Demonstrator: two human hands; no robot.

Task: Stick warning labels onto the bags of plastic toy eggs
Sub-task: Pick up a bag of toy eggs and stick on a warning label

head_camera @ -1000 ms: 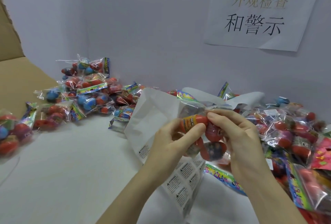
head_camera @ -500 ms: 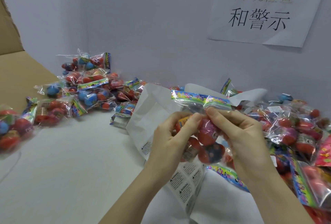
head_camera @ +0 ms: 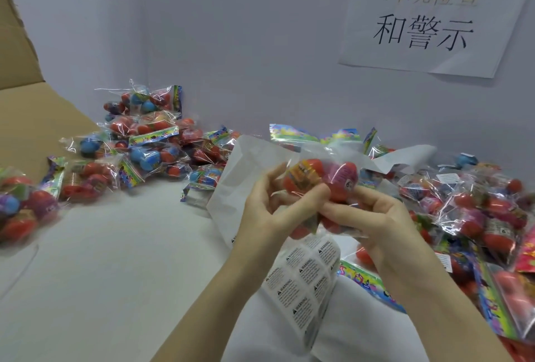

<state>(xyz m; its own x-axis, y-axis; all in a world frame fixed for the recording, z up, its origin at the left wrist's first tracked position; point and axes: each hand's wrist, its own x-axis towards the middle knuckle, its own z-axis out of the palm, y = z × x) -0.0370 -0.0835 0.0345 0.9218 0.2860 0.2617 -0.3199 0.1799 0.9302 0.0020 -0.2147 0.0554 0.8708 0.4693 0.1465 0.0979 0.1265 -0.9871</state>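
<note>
A clear bag of toy eggs (head_camera: 321, 185) is held up at centre by both hands, above the warning label sheet (head_camera: 304, 280) that curls on the white table (head_camera: 115, 260). The left hand (head_camera: 269, 216) is curled round the bag's left side, thumb laid across the front below an orange egg. The right hand (head_camera: 373, 216) grips the lower right of the bag, fingers bent under it. Compared with half a second ago, the bag has been turned: the colourful header strip (head_camera: 312, 137) is now raised clear at the far side and the eggs are faced toward the camera. No label can be made out on this bag; whether one is stuck is not clear, film glare. Judged as a check or repositioning before a label is peeled. Finished or waiting bags are piled far left (head_camera: 139, 141) and right (head_camera: 477, 205); which pile is labelled cannot be told, though small white stickers are seen on some at right. A paper sign (head_camera: 428, 14) is fixed to the far wall.
</note>
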